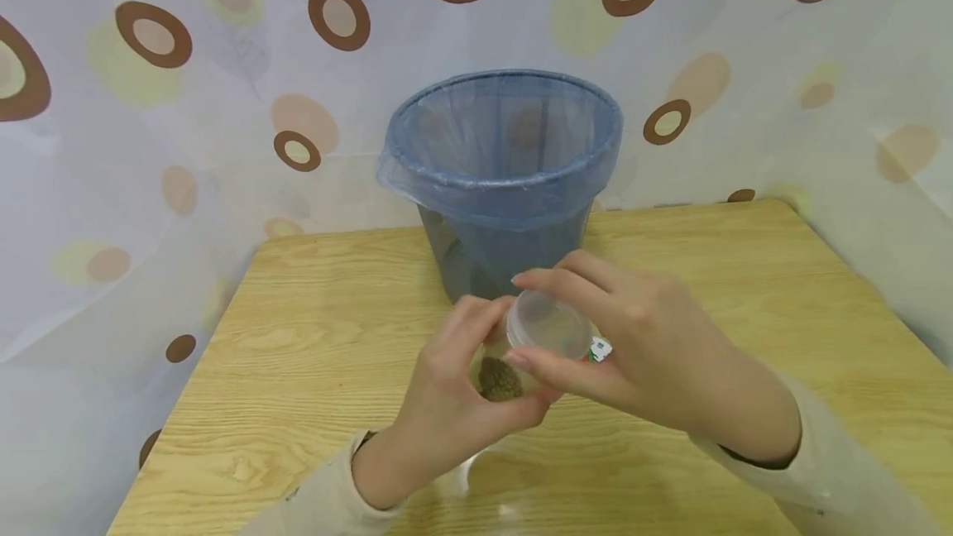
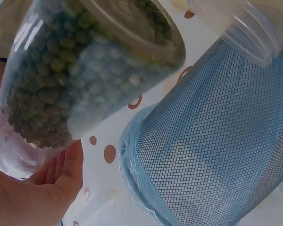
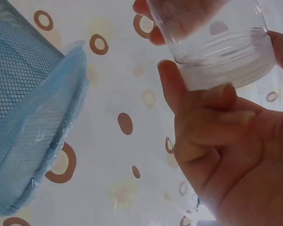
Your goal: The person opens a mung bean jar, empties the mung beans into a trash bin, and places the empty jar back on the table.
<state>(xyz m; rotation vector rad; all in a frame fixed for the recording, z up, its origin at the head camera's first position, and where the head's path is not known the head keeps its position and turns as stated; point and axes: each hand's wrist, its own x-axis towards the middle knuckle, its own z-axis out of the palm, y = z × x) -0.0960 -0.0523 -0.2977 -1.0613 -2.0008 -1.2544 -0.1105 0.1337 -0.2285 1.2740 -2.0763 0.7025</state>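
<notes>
My left hand [image 1: 447, 404] grips a clear plastic jar [image 2: 33, 37] partly filled with small round green beans [image 2: 56, 89]. On the jar's mouth sits a translucent screw lid [image 1: 549, 327]. My right hand [image 1: 640, 337] pinches the lid's edge between thumb and fingers. The right wrist view shows the lid [image 3: 231, 70] against the jar's bare upper wall, with the right hand's fingers around it. In the head view the jar is tilted and mostly hidden by the hands. A bit of white, green and red label shows beside the right fingers.
A mesh bin [image 1: 514, 222] lined with a blue plastic bag stands behind the hands on the wooden table [image 1: 328, 337]. At the left wrist view's upper edge is another clear container [image 2: 254, 33] with a round rim. A circle-patterned sheet [image 1: 246, 81] encloses the table.
</notes>
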